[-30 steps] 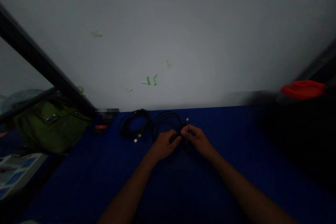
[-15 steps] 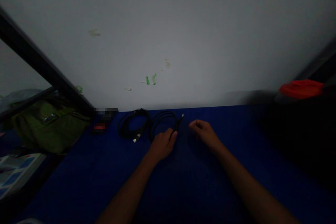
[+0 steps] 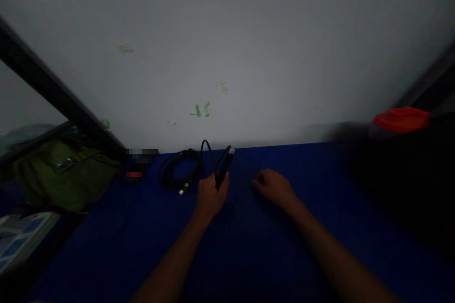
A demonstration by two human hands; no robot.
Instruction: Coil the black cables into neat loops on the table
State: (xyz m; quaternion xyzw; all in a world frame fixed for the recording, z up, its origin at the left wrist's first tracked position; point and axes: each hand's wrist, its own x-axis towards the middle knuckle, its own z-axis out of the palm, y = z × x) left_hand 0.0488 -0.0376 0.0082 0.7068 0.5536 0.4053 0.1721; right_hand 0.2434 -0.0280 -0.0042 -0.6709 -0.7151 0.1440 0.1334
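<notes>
Left hand (image 3: 212, 194) gripping black cable (image 3: 223, 171), its light-tipped plug poking up beyond the thumb and a loop arching just past the knuckles. Right hand (image 3: 275, 187) to the right of it, apart from the cable, low over blue tabletop (image 3: 245, 251), fingers curled, can't tell if fully closed. Second coiled cable (image 3: 168, 183) lies just left of left hand, plug end nearest it.
</notes>
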